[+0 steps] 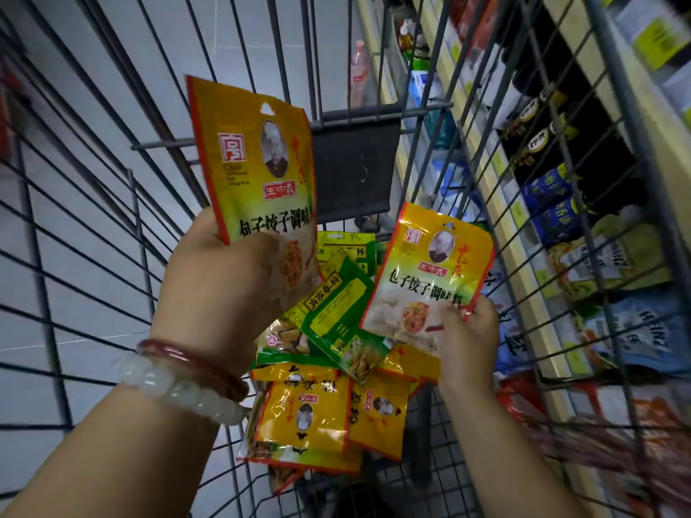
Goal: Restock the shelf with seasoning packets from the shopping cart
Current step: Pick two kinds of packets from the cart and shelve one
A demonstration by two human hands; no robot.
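Two matching yellow seasoning packets are lifted above the shopping cart [430, 106], likely gathered by kind for shelving. The left hand [224, 278] has its grip closed on the upper packet [258, 162] by its lower edge; the right hand [467, 338] pinches the lower packet [430, 271] at its bottom corner. More packets [318, 405] lie heaped in the cart. The shelf [523, 256] stands just beside, at right.

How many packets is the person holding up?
2. One yellow packet is in the left hand, another yellow packet in the right hand. More lie in the cart.
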